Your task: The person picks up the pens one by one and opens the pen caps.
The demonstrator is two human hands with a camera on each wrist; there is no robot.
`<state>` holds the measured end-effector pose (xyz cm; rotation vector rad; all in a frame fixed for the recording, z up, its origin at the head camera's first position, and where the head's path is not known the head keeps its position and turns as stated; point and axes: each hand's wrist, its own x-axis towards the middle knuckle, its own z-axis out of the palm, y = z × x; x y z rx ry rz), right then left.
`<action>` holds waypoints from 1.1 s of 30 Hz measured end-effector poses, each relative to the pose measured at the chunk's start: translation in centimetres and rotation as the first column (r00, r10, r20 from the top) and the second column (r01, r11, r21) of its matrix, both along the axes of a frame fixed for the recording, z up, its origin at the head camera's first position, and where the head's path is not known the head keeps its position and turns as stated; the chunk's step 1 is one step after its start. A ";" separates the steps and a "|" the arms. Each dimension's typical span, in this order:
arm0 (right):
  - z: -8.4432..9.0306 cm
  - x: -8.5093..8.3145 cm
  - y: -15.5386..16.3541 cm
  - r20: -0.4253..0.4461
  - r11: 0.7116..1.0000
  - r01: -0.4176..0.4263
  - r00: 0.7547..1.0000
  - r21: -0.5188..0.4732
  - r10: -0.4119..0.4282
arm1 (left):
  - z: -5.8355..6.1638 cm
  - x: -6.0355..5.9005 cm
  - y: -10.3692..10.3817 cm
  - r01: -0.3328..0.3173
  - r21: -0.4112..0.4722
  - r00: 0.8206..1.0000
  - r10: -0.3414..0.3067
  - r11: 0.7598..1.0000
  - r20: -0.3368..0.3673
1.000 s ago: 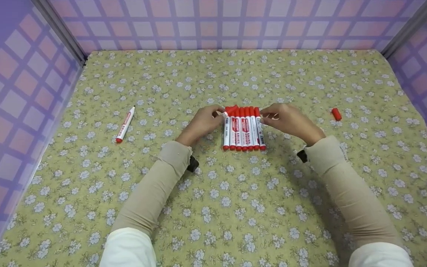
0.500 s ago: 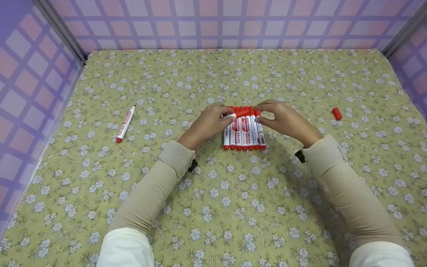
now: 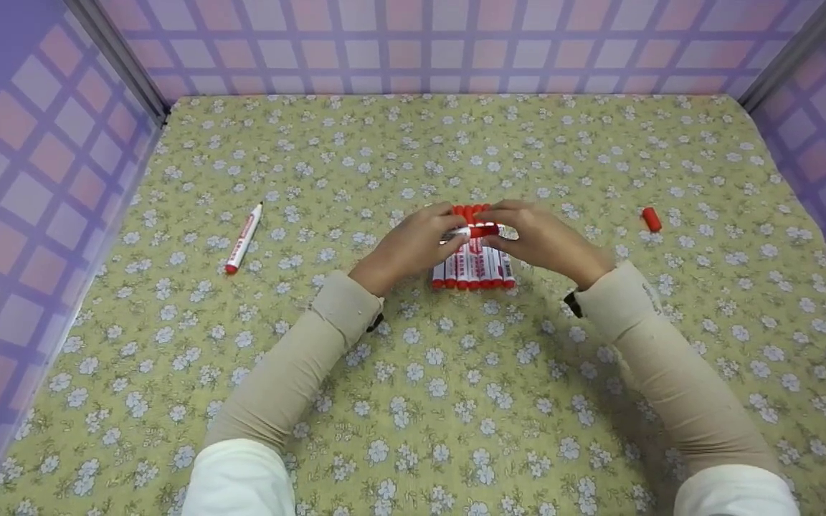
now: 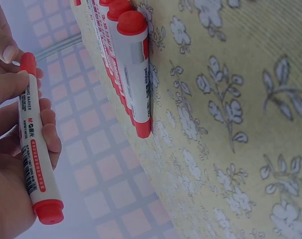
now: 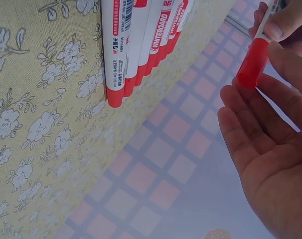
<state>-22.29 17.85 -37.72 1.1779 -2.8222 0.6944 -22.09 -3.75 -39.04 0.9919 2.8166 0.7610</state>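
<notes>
One loose marker [image 3: 243,239] lay near the left edge of the worktop [image 3: 413,401], uncapped, its long axis running almost front to back with the tip toward the far edge and tilted a little right. At the middle of the worktop a row of markers [image 3: 473,269] lay side by side, touching, long axes front to back, red caps toward the far edge and red ends toward the near edge; about six showed, though the hands hid part of the row. Just above that row one more marker, the held marker [image 3: 472,232], was lifted crosswise, its long axis left to right and its red cap pointing right. The left hand [image 3: 413,244] gripped its barrel with curled fingers [image 4: 47,130]. The right hand [image 3: 536,238] pinched the capped end between thumb and fingers [image 5: 290,20], its palm otherwise open. Both hands stood between the head camera and the row's far ends. One red cap [image 3: 651,219] lay alone near the right edge, well apart from everything else.
</notes>
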 end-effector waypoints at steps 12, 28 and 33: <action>-0.1 0.4 -0.6 0.030 0.997 -0.060 0.998 0.049 0.058 | 0.0 0.4 0.2 0.047 -0.040 0.991 -0.052 0.998 -0.120; -0.3 1.3 -1.4 -0.114 0.991 -0.025 0.993 0.130 0.040 | -0.5 0.6 0.1 0.095 -0.031 0.982 -0.099 0.995 -0.161; -0.6 1.4 -1.3 -0.155 0.991 -0.043 0.986 0.129 0.063 | -0.6 0.5 0.1 0.115 -0.025 0.980 -0.117 0.993 -0.158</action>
